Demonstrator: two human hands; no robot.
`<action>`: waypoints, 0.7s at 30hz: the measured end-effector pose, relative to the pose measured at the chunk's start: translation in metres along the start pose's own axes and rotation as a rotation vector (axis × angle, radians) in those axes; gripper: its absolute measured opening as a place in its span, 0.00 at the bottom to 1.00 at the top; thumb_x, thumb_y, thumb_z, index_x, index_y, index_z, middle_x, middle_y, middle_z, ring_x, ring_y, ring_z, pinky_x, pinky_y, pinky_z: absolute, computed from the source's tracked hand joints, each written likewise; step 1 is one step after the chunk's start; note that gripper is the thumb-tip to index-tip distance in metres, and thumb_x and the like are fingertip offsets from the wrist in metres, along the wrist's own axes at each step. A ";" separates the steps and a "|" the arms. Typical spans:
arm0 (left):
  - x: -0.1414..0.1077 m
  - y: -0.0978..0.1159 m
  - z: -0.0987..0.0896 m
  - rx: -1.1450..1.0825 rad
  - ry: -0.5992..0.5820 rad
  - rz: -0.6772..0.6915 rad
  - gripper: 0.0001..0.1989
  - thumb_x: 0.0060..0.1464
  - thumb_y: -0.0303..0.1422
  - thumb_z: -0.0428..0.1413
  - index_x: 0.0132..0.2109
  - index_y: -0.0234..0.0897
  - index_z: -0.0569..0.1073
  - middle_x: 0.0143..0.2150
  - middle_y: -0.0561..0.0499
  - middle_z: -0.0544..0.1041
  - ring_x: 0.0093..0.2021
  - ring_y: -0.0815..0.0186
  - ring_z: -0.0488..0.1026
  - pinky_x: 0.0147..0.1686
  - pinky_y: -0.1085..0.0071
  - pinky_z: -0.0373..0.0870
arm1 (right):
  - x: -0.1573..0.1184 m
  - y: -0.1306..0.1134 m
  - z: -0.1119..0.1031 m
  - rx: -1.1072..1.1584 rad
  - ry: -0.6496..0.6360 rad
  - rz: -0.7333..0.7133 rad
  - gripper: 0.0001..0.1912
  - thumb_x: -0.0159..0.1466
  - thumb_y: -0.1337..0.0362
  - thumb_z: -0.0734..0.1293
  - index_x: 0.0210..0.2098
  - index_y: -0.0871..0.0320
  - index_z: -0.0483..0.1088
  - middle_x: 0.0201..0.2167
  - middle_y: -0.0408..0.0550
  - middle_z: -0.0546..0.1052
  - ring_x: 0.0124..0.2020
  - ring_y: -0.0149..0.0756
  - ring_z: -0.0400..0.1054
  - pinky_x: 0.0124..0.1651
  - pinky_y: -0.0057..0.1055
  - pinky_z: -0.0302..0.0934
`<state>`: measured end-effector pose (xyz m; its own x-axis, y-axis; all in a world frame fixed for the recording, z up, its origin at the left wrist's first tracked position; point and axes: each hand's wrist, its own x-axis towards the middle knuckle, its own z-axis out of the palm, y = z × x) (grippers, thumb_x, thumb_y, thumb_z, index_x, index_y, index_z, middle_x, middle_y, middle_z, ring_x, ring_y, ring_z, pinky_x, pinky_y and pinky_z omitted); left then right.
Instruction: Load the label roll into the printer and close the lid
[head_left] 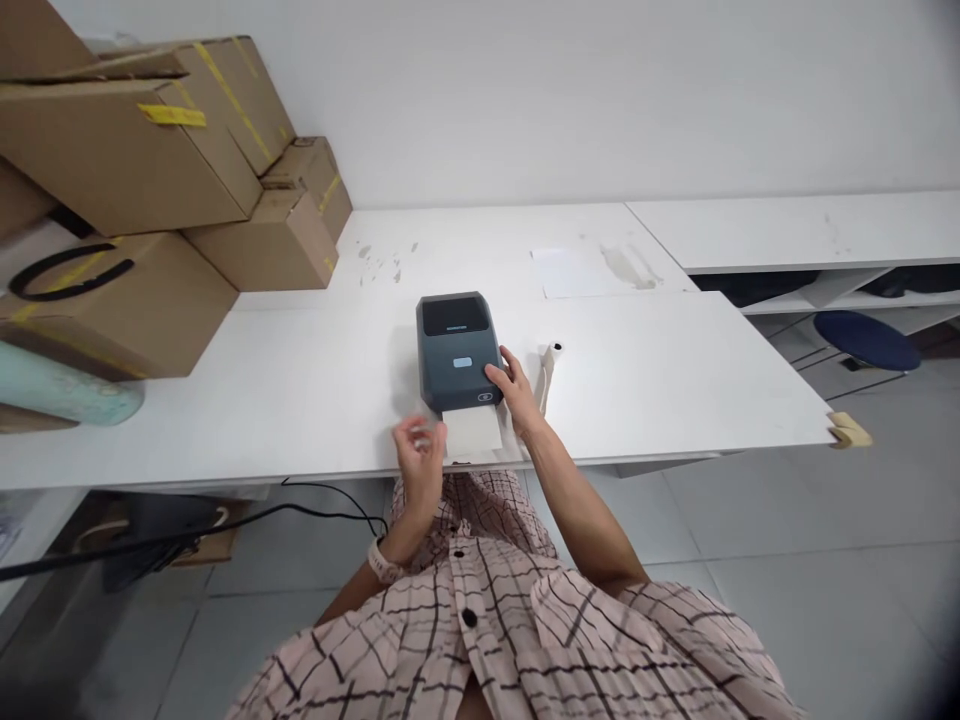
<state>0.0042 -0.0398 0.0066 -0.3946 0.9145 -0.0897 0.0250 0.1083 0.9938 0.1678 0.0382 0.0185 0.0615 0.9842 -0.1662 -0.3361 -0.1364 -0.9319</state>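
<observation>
A dark grey label printer [457, 350] sits on the white table near its front edge, with a black panel at its far end. From its near side comes a white paper strip [472, 430], which reaches the table edge. My right hand [517, 395] grips the printer's right side, thumb on the top and fingers along the side. Just left of the strip is my left hand [420, 460], fingers bent and smeared by motion. Whether it touches the paper I cannot tell. A small white paper roll [553, 352] lies right of my right hand, a strip trailing from it.
Cardboard boxes [135, 150] are stacked at the left, with a black curved band [67, 270] on one and a pale green cylinder [67, 385] beside them. A white sheet [570, 272] lies at the back. Black cables [285, 507] hang below the table; a blue stool [866, 338] stands right.
</observation>
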 end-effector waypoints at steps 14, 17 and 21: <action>-0.004 0.014 -0.023 -0.027 -0.555 -0.221 0.23 0.51 0.53 0.57 0.26 0.35 0.72 0.24 0.51 0.73 0.19 0.71 0.66 0.18 0.74 0.58 | -0.025 -0.042 0.013 -0.999 -0.158 -0.801 0.23 0.68 0.61 0.62 0.61 0.48 0.63 0.49 0.47 0.80 0.67 0.46 0.57 0.72 0.54 0.39; 0.006 0.007 -0.033 0.001 -0.327 -0.096 0.19 0.54 0.50 0.57 0.31 0.37 0.73 0.29 0.50 0.75 0.25 0.69 0.70 0.22 0.74 0.63 | -0.030 -0.043 0.026 -1.151 -0.221 -0.846 0.23 0.69 0.61 0.60 0.63 0.52 0.62 0.47 0.51 0.80 0.64 0.48 0.61 0.73 0.54 0.36; 0.030 0.017 -0.026 0.036 -0.089 0.134 0.19 0.56 0.45 0.57 0.50 0.40 0.74 0.53 0.45 0.76 0.52 0.60 0.73 0.45 0.68 0.73 | -0.031 -0.039 0.041 -1.197 -0.190 -0.825 0.21 0.70 0.60 0.58 0.61 0.56 0.64 0.47 0.53 0.78 0.58 0.49 0.67 0.72 0.53 0.39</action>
<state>-0.0312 -0.0203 0.0230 -0.3028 0.9524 0.0364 0.1051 -0.0046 0.9945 0.1409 0.0179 0.0730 -0.3084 0.8148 0.4909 0.7019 0.5432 -0.4607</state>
